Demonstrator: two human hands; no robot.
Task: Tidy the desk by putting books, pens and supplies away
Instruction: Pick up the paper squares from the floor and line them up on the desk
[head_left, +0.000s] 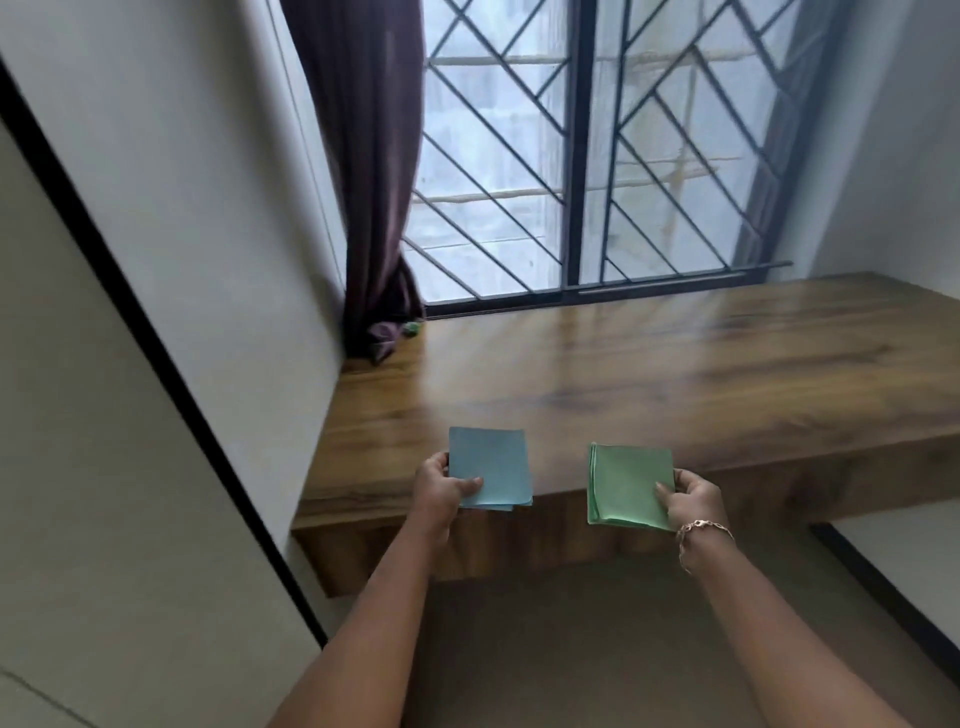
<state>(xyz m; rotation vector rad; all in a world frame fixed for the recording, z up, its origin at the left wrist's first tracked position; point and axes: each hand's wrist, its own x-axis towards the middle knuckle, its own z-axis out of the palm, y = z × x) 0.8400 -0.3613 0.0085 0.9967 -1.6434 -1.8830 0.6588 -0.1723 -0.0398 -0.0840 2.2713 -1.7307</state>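
Left hand (441, 486) pinches blue paper stack (491, 467), right hand (693, 501) pinches green paper stack (626, 483); both stacks held w/ thumbs on top, over near edge of wooden surface (623, 364).

A home room: a built-in wooden desk (649, 374) under a grilled window (576, 156) with a curtain (374, 182).

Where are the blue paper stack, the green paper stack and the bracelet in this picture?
blue paper stack (493, 460): head view, middle of its top sheet.
green paper stack (626, 478): head view, middle of its top sheet.
bracelet (702, 526): head view, chain links across the wrist.
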